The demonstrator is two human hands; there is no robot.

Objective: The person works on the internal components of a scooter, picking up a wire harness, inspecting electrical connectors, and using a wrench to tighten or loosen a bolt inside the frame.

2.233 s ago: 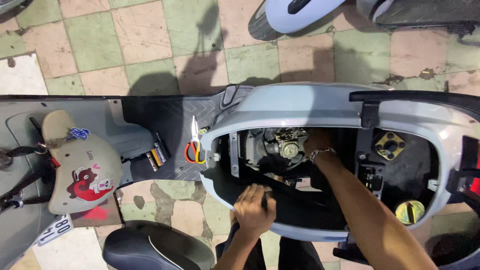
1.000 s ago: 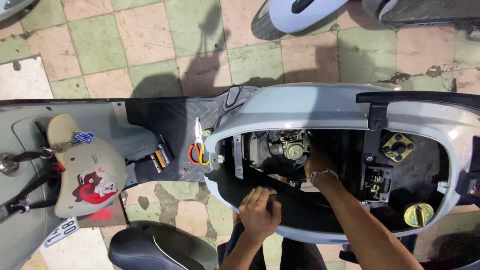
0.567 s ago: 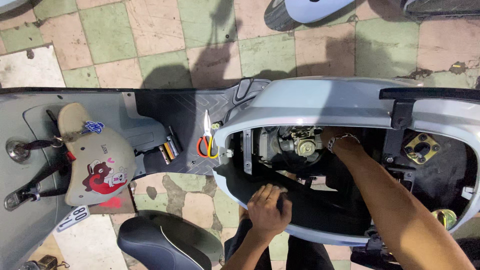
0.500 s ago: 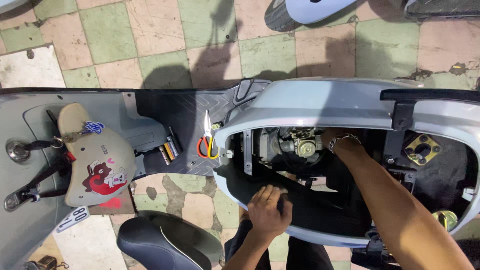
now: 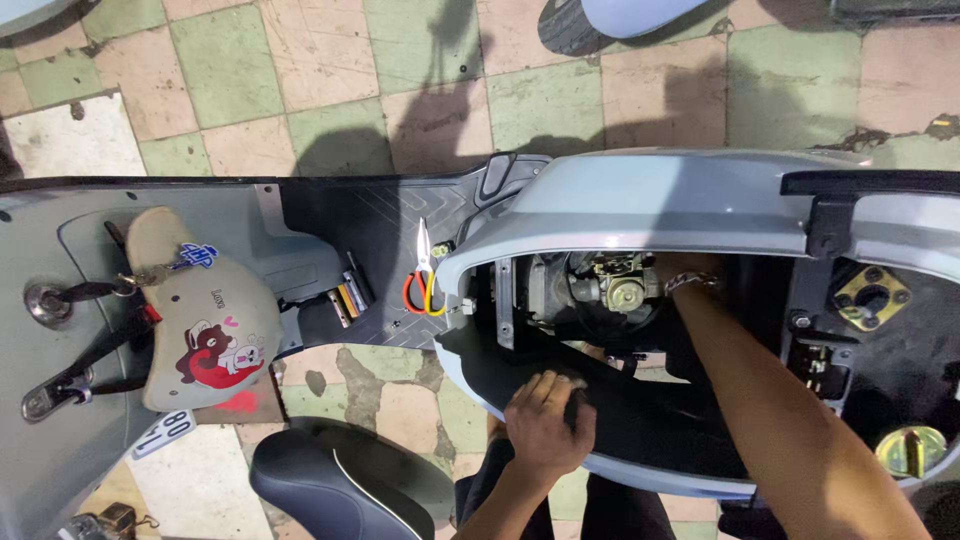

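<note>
I look straight down into the open engine bay of a pale grey scooter [image 5: 690, 205]. My right hand [image 5: 682, 272] reaches deep into the bay beside the metal carburettor [image 5: 622, 290]. Its fingers are hidden in the dark, and only the wrist with a bracelet shows. My left hand [image 5: 545, 425] lies on the near black rim [image 5: 640, 430] of the bay, fingers curled over the edge. Pliers [image 5: 424, 282] with red and yellow handles lie on the black footboard [image 5: 370, 225], left of the bay and apart from both hands.
A beige helmet [image 5: 195, 320] with a cartoon sticker hangs at the scooter's front, left. A removed black seat [image 5: 330, 485] lies on the tiled floor [image 5: 300, 90] near my legs. A brass-coloured cap [image 5: 910, 450] sits at the right. Another vehicle's wheel [image 5: 600, 20] stands at the top.
The view has drifted, so the scooter sits further right in the picture. Both hands keep their places: right in the engine bay, left on the near rim.
</note>
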